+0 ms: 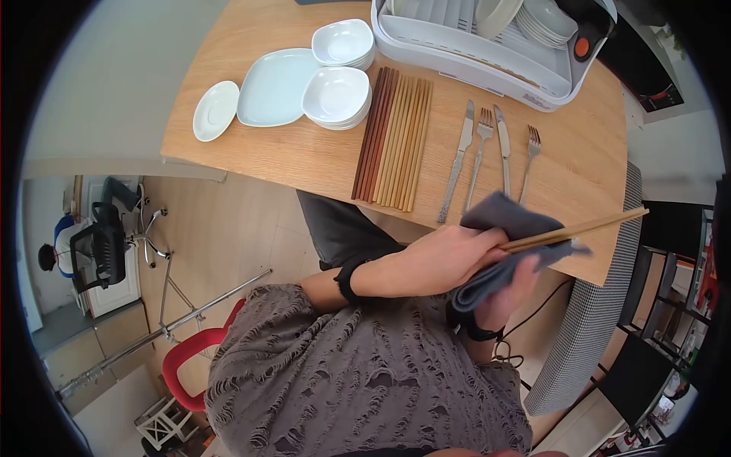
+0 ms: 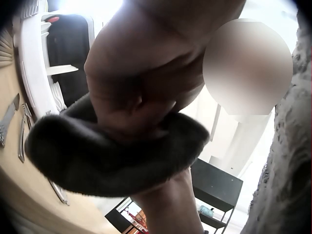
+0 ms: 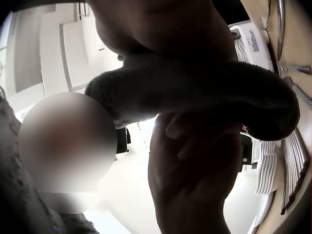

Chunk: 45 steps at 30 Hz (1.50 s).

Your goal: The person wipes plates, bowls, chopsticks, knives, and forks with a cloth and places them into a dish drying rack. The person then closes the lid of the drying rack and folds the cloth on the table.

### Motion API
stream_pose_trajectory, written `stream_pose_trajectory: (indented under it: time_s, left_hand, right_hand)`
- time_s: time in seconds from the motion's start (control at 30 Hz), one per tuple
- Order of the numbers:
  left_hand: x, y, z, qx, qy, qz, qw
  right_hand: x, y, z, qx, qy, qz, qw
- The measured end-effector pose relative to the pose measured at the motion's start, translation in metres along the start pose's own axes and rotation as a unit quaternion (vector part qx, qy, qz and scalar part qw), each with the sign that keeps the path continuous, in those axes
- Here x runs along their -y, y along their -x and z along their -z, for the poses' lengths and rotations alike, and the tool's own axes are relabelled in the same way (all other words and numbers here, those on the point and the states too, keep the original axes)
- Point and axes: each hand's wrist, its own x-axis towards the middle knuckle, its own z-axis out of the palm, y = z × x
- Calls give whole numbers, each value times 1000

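Two light wooden chopsticks [image 1: 609, 222] stick out to the right from my left hand [image 1: 445, 259], whose fingers grip their near ends. A dark grey cloth [image 1: 512, 213] lies folded about the chopsticks, and my right hand [image 1: 509, 295] holds its lower part from below. In the left wrist view, the fingers of my left hand [image 2: 141, 73] press into the cloth [image 2: 117, 161]. The right wrist view shows the cloth [image 3: 195, 92] between my right hand [image 3: 165, 29] and my left hand [image 3: 195, 165]; the chopsticks cannot be made out there.
On the wooden table [image 1: 282, 164] lie a row of chopsticks [image 1: 396, 141], knives and forks [image 1: 478, 156]. Farther back stand stacked white bowls [image 1: 337, 95], a square plate [image 1: 278, 87], a small oval plate [image 1: 215, 111] and a white dish rack [image 1: 472, 61]. A checkered bench [image 1: 582, 343] stands right.
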Motion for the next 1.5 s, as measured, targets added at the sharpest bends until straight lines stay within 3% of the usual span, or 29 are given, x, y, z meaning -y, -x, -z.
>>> stream_pose_trajectory:
  time_s: [0.07, 0.13, 0.2, 0.23, 0.3, 0.33, 0.4, 0.5, 0.73, 0.83, 0.93, 1.03, 1.1, 1.17, 1.23, 1.43, 1.5]
  left_hand:
    - [8, 1, -4, 10, 16, -12, 1000]
    - [10, 1, -5, 20, 33, -24, 999]
    - [10, 2, -6, 63, 76, -30, 995]
    - [11, 2, -7, 63, 76, -30, 995]
    - [13, 2, -7, 134, 72, 15, 988]
    - [13, 2, -4, 133, 71, 16, 988]
    - [12, -1, 3, 160, 77, -65, 982]
    - [12, -4, 6, 180, 120, -95, 972]
    - [11, -4, -6, 124, 113, -69, 983]
    - [15, -3, -11, 72, 116, -94, 986]
    - [12, -2, -12, 29, 103, -91, 990]
    - [7, -2, -10, 50, 87, -33, 994]
    - [9, -2, -16, 4, 96, 13, 995]
    - [11, -1, -13, 15, 92, 5, 996]
    - [12, -1, -13, 26, 89, -2, 996]
    - [18, 2, -18, 21, 20, -12, 1000]
    - [18, 1, -21, -5, 17, -18, 1000]
  right_hand:
    - [1, -14, 11, 5, 260, -16, 965]
    - [3, -16, -4, -41, 195, -3, 980]
    - [8, -20, 1, 63, 178, 58, 980]
    - [4, -23, 2, 67, 147, 109, 981]
    - [4, -21, 0, 57, 144, 124, 980]
    - [4, -20, -1, 45, 141, 137, 979]
    - [7, -24, -1, 21, 110, 125, 986]
    - [18, -33, 8, 71, 10, 62, 995]
    - [18, -31, 8, 31, 36, 106, 993]
    - [19, -21, 0, -52, 134, 68, 987]
    - [16, -22, 7, -72, 199, 100, 972]
    - [14, -19, 10, -36, 239, 128, 962]
    - [13, -17, 8, -15, 230, 135, 964]
    - [10, -15, 6, 5, 221, 144, 965]
    - [7, -15, 7, -79, 259, 153, 950]
    - [4, -16, 17, -34, 267, 158, 950]
    - [4, -16, 17, -54, 265, 147, 951]
